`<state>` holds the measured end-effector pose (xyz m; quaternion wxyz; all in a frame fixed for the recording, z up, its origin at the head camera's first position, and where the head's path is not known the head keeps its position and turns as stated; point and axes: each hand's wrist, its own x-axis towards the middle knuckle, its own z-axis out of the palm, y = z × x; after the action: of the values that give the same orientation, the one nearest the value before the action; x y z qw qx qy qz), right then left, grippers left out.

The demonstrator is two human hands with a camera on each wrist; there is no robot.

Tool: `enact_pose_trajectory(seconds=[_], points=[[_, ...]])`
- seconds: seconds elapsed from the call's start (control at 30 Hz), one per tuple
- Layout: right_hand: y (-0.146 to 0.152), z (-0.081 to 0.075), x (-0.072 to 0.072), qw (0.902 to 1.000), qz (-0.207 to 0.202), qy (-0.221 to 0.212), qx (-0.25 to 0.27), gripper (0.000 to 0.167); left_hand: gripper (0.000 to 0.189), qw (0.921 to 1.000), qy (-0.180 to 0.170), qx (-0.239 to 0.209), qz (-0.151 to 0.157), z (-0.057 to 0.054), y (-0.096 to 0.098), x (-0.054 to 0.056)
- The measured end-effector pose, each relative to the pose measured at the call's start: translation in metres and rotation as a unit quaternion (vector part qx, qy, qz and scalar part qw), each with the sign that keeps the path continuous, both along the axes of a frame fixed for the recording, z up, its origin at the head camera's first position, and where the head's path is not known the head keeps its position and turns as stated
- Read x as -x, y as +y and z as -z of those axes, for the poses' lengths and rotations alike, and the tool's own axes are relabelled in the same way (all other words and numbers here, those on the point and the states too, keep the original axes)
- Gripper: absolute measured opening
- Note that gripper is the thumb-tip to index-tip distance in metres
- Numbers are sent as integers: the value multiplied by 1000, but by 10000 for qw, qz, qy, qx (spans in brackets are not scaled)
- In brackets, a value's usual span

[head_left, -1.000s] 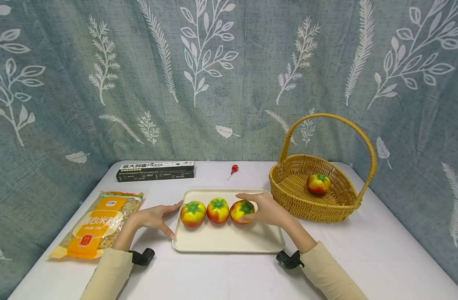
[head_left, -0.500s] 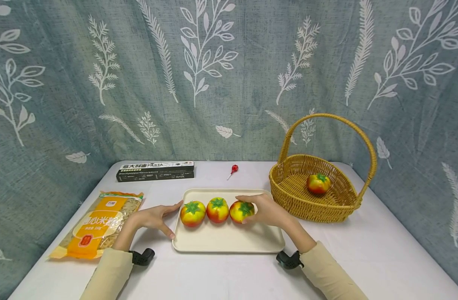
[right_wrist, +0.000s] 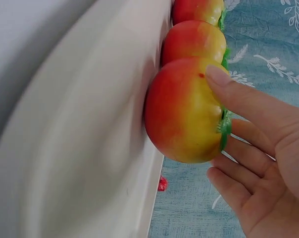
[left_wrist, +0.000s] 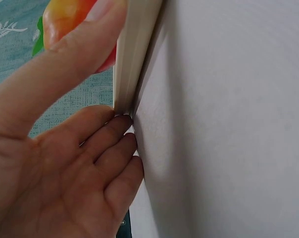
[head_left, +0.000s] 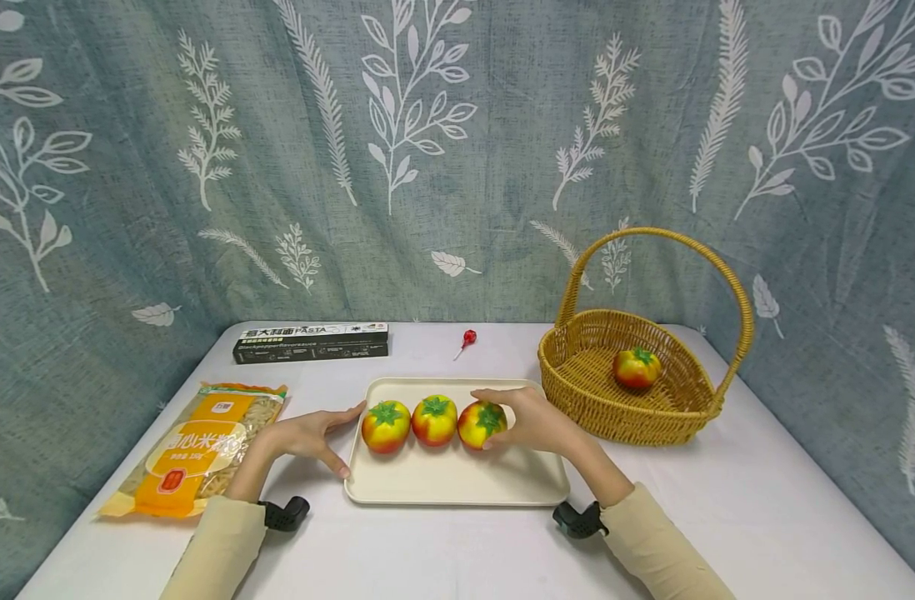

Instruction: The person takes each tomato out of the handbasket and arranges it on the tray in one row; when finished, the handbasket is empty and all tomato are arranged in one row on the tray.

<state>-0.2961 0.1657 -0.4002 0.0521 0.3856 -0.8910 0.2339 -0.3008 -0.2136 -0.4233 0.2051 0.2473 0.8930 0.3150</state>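
Three red-and-yellow tomatoes with green leafy tops sit in a row on a cream tray: the left tomato (head_left: 386, 427), the middle tomato (head_left: 435, 421) and the right tomato (head_left: 480, 425). My right hand (head_left: 531, 418) curves round the right tomato from its right side. In the right wrist view the thumb (right_wrist: 221, 77) lies on that tomato, with the other fingers close by its leafy top. At the tray's (head_left: 457, 490) left edge rests my left hand (head_left: 307, 435), thumb at the near corner, fingertips (left_wrist: 122, 121) along the outer rim.
A wicker basket (head_left: 630, 425) with a tall handle stands at the right, one tomato (head_left: 637, 368) inside. On the left lies an orange noodle bag (head_left: 195, 450). Farther back are a black pasta box (head_left: 311, 343) and a red lollipop (head_left: 468, 337).
The right tomato has turned slightly and sits a touch farther left. My right thumb overlaps less of it than a second ago. The left hand has stayed in place.
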Motion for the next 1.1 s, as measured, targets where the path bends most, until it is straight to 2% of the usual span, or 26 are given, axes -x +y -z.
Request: enact_pose_trajectory(seconds=[0.2,0.4,0.7,0.93,1.1], points=[[3,-5,-1,9999,-78,-73,39,68,111,10000,13,47,-16,0,0,0],[9,-10,-2,9996,59,-264,98,71,112,10000,3,83,-44,1,0,1],[18,-20,-2,9998,125,-32,138,69,112,9999,-19,95,-64,1,1,0],[28,-20,1,9996,126,-110,242,67,112,9999,-28,102,-78,3,1,1],[37,-21,3,9991,260,-4,325,65,112,9999,-30,93,-97,3,1,2]])
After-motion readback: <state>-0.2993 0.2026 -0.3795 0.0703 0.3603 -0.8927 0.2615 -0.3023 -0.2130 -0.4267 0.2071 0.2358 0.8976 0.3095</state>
